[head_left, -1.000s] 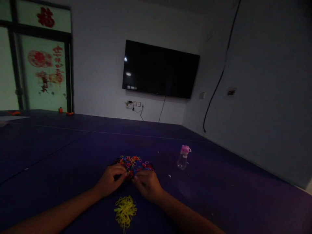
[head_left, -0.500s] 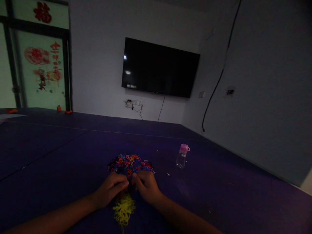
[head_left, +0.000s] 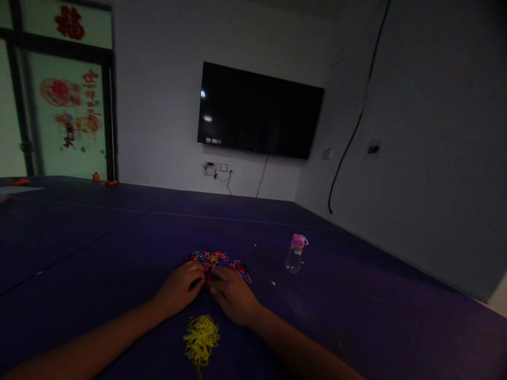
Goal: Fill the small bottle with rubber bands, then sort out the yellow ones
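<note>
Multicoloured small bands (head_left: 216,258) lie in a loose pile on the purple table (head_left: 130,248). My left hand (head_left: 182,285) rests on the pile's near left part, its fingers bent and pressed together at the bands. Against the near right part is my right hand (head_left: 233,295), fingers curled in, close to the left one. What either hand pinches is too small and dark to make out. Nearer to me, below both hands, sits a heap of yellow bands (head_left: 201,340), touched by neither hand.
A clear bottle with a pink lid (head_left: 293,256) stands right of the pile. White scraps (head_left: 273,283) dot the table. Small orange objects (head_left: 96,177) are at the far left edge. A television (head_left: 261,111) hangs on the wall, and a black cable (head_left: 354,132) dangles at the right.
Both hands have moved forward, away from the yellow heap and onto the multicoloured pile, covering more of its near side. The yellow heap now shows whole.
</note>
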{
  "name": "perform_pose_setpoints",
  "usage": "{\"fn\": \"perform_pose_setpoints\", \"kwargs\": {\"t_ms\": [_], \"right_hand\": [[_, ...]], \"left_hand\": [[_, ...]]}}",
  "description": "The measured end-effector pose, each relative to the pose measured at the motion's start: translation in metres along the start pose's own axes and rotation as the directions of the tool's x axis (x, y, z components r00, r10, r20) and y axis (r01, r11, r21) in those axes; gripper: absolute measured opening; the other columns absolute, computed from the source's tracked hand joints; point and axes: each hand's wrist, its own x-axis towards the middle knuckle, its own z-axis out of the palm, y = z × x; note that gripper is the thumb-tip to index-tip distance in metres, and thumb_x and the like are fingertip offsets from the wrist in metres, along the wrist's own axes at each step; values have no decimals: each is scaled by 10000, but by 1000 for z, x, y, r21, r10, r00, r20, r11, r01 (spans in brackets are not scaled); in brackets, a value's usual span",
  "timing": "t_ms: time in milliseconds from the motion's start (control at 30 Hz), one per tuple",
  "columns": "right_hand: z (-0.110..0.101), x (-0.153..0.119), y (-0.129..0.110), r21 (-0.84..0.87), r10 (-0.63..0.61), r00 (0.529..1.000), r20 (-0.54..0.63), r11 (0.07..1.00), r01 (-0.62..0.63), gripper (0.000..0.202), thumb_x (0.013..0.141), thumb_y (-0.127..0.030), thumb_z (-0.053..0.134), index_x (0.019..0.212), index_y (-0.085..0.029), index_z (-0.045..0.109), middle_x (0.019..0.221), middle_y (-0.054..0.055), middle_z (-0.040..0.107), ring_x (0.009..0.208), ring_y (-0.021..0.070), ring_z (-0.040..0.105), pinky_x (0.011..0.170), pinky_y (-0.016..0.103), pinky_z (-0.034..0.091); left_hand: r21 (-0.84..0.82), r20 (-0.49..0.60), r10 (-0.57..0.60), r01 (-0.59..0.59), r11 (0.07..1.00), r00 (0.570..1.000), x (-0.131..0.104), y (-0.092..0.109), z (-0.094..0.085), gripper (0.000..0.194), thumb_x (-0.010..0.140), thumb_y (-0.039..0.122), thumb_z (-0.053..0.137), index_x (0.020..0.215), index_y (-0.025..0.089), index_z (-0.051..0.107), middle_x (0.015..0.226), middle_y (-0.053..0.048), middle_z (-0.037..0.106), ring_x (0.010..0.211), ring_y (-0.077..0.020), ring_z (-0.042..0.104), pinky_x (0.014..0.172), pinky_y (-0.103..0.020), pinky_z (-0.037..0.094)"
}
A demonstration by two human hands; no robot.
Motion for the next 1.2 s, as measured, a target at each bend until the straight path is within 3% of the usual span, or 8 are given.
{"fn": "perform_pose_setpoints", "kwargs": {"t_ms": [133, 300, 567, 900, 1200], "right_hand": [[2, 2, 4, -9, -8, 1000, 18, 1000, 8, 278, 933, -230, 427, 1099, -206, 649, 1236, 63, 607, 1199, 224, 490, 1023, 400, 377], [0, 4, 15, -10, -69, 997, 31, 998, 69, 290, 926, -203, 424, 1117, -177, 640, 1179, 76, 639, 1150, 206, 532, 1005, 354, 400], [-1, 5, 19, -37, -48, 999, 26, 998, 49, 305, 927, -196, 402, 1127, -146, 626, 1139, 103, 650, 1104, 214, 561, 971, 343, 429], [0, 3, 16, -31, -10, 1000, 26, 999, 11, 410, 919, -198, 402, 1318, -153, 488, 1322, 116, 545, 1213, 221, 498, 1020, 375, 399], [1, 2, 16, -14, -11, 1000, 20, 1000, 11, 433, 927, -200, 387, 1348, -133, 460, 1354, 118, 519, 1244, 221, 475, 1047, 384, 384]], "left_hand": [[38, 82, 40, -44, 998, 996, -2, 0, 4, 186, 813, 132, 517, 881, 217, 669, 929, -46, 658, 907, -208, 589, 822, -357, 475], [58, 110, 30, -37, 998, 994, -2, 1, 3, 219, 806, 111, 506, 907, 212, 671, 933, -53, 659, 917, -217, 589, 818, -365, 476], [72, 144, 21, -31, 997, 989, -1, 2, 3, 264, 822, 119, 475, 990, 205, 660, 974, -58, 663, 956, -223, 583, 827, -375, 474], [85, 159, 55, -69, 994, 986, -3, -4, 7, 377, 815, 101, 474, 1133, 237, 622, 1184, -59, 627, 1111, -222, 549, 921, -399, 450], [99, 155, 32, -47, 994, 987, -5, -8, 9, 378, 835, 128, 474, 1181, 225, 590, 1229, -69, 612, 1152, -226, 535, 952, -413, 444]]}}
